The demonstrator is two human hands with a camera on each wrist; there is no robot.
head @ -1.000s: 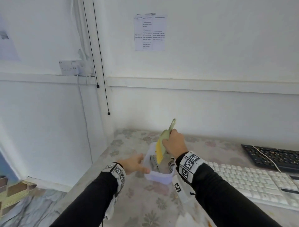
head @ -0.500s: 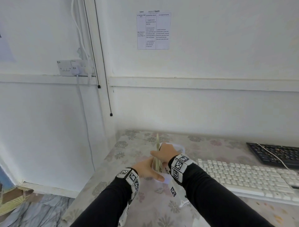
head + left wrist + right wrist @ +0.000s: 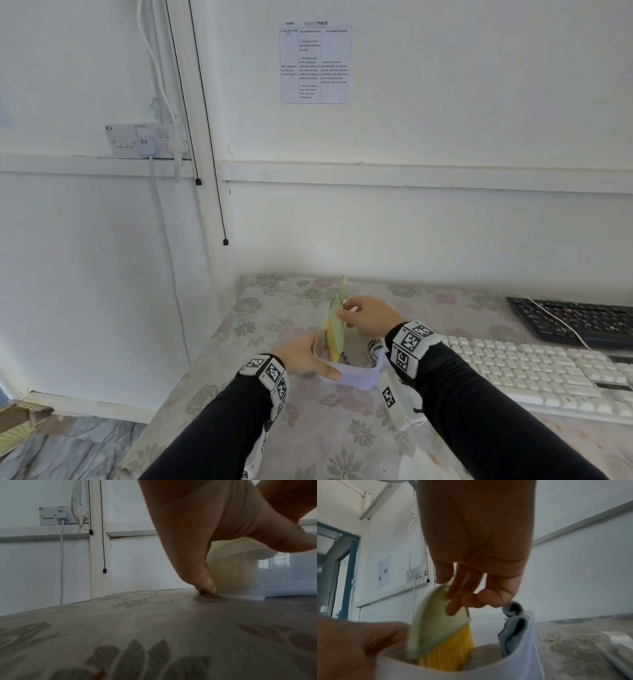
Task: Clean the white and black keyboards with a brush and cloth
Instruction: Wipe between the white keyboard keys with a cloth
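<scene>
1. The left hand (image 3: 301,356) is being rested on the floral tabletop (image 3: 342,431) near its left edge, beside the left wall of a small translucent tub (image 3: 356,377); its thumb is lying along the tub's near wall and a fingertip is being pressed to the tabletop beside it in the left wrist view. Its grip is apart, with fingers fairly straight against the tub and nothing enclosed.
2. The brush (image 3: 335,334) is being held upright in the tub, yellow bristles down inside it and the pale green back and handle rising above the rim.
3. The right hand (image 3: 370,318) is being kept over the tub, its fingertips (image 3: 453,601) being laid on the brush's green back; its grip is pinched on the brush.
4. A grey cloth (image 3: 513,628) is being left folded against the tub's right wall, just right of the brush.
5. The white keyboard (image 3: 534,373) is lying to the right of the tub, towards the right edge.
6. The black keyboard (image 3: 582,322) is lying behind it, nearer the back edge, with a white cable (image 3: 558,323) running across it.
</scene>
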